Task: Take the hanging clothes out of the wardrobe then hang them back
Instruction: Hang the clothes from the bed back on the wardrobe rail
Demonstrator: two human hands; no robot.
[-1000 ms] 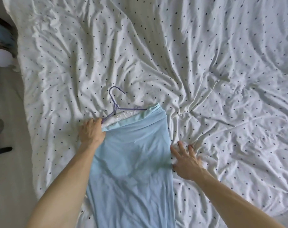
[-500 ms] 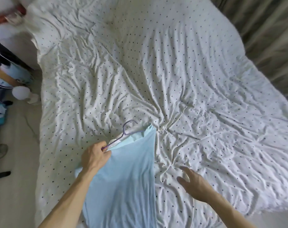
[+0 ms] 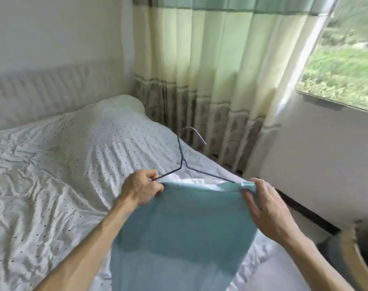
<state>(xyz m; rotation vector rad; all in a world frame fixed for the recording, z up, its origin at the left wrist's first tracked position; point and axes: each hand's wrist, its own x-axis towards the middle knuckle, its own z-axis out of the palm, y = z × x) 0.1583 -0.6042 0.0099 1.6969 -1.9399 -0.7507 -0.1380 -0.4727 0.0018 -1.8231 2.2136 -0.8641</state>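
**Holding the blue garment up by both ends of its hanger**

From the head camera, both arms are reaching forward over the near edge of the bed (image 3: 52,185), which is lying under a crumpled white cover with small dark dots. The left hand (image 3: 142,190) is curling its fingers and pinching the left end of a thin purple wire hanger (image 3: 181,156) together with the garment's top edge. The right hand (image 3: 265,204) is gripping the opposite top corner of the light blue garment (image 3: 185,227), thumb in front and fingers wrapping round the bunched cloth.

Between the two grips the garment's top edge is stretching almost level, with a strip of white lining showing just behind it. Below the grips the cloth is hanging down towards the camera. Above and between the grips the hanger's hook is rising, tilting away towards the curtain (image 3: 210,80). Beyond the left grip a pale padded headboard (image 3: 42,87) is standing against the wall. Beyond the right grip a window (image 3: 346,59) is showing blurred greenery.
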